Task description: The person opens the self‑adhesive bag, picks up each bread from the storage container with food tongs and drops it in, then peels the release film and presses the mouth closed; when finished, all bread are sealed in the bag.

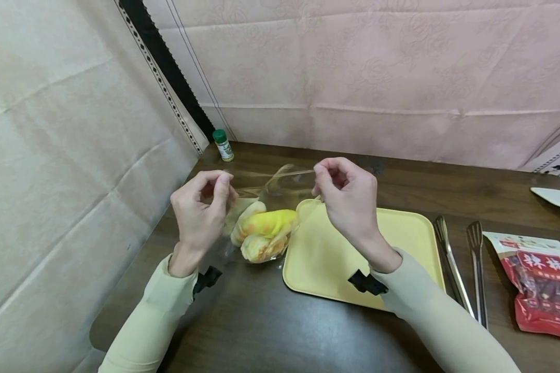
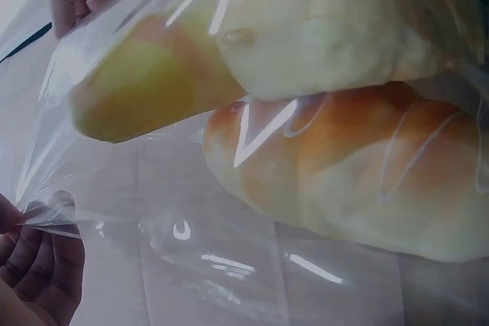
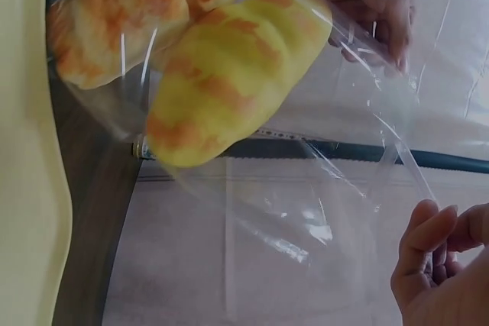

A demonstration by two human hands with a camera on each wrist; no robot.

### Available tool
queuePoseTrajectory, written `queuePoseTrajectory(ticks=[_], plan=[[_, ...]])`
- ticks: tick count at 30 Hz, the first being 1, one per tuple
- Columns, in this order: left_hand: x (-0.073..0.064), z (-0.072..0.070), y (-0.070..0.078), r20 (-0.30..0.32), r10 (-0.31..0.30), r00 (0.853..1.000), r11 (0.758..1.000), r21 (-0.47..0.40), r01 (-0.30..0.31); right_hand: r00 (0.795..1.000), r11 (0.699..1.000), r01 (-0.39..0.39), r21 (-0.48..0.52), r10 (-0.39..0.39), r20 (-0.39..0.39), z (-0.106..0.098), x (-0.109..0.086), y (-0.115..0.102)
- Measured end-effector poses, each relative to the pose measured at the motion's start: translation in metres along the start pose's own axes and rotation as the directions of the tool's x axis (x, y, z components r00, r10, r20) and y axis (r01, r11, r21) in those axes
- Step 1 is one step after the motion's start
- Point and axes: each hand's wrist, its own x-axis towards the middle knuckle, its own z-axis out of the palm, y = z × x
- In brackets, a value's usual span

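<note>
A clear plastic bag [image 3: 328, 219] hangs stretched between both hands, its mouth pulled wide at the top. Inside lie several bread rolls: a yellow roll [image 1: 268, 223] on top, with browned, paler rolls [image 1: 261, 248] around it. My left hand [image 1: 200, 212] pinches one side of the bag's mouth between thumb and fingers. On the opposite side my right hand [image 1: 350, 194] pinches the rim in the same manner. In the left wrist view a browned roll [image 2: 344, 166] shows closely through the plastic. The bag hangs beside the left edge of a yellow tray [image 1: 336, 259].
A green-capped seasoning bottle [image 1: 223, 146] stands at the back left of the dark wooden table [image 1: 261, 321]. Right of the tray lie metal tongs [image 1: 452, 264], a fork-ended metal utensil [image 1: 478, 269], a red food packet [image 1: 541, 285] and a white blade-like object [image 1: 557, 199]. Cloth walls rise behind and left.
</note>
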Motion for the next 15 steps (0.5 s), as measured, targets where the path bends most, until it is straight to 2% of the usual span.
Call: queuePoseTrajectory(ticks=[6,11,15], plan=[[-0.001,0.000,-0.001,-0.017,-0.006,1.000,1.000,0.004,0.006,0.998,0.998,-0.047,0.044,0.049,-0.042,-0.015,-0.001,0.007],[-0.001,0.000,-0.002,-0.036,-0.011,0.999,1.000,-0.007,0.011,0.993,0.996,-0.087,0.030,0.089,-0.082,-0.029,-0.004,0.010],[-0.001,0.000,-0.003,-0.045,-0.013,0.999,1.000,-0.009,0.013,0.991,0.996,-0.090,0.019,0.092,-0.102,-0.039,-0.007,0.011]])
